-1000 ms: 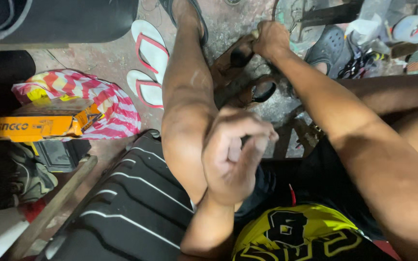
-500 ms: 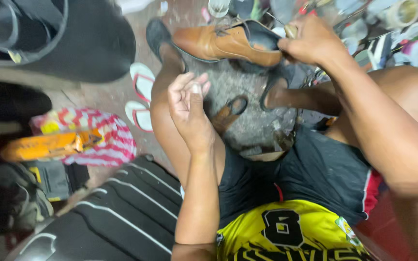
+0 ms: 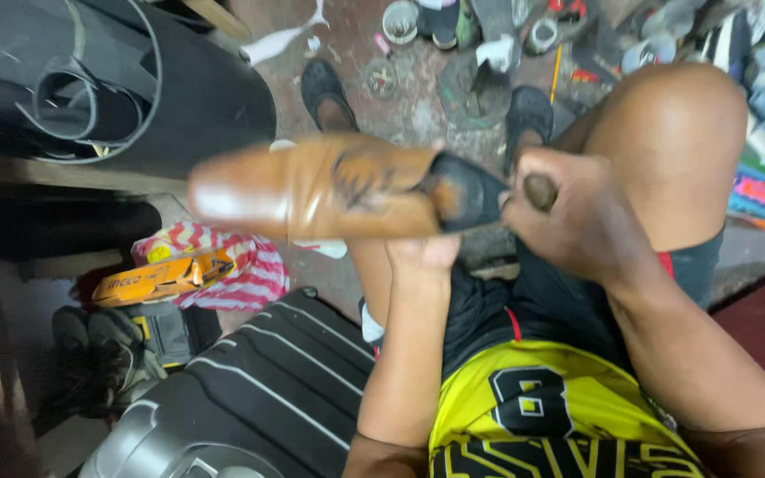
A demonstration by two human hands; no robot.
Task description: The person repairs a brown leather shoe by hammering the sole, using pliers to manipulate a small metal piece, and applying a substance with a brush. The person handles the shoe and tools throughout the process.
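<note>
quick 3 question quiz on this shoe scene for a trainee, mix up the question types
1. True or false: the tan leather shoe is lying on the floor.
2. Which hand grips the shoe's dark heel end? A) right hand B) left hand C) neither
3. Fill in: the yellow and black tool rests on a red and white ______ cloth.

Key
1. False: it is held up in the air, toe pointing to the left of the picture.
2. A: the right hand closes on the heel end, and the left hand supports the shoe from beneath.
3. striped
</note>
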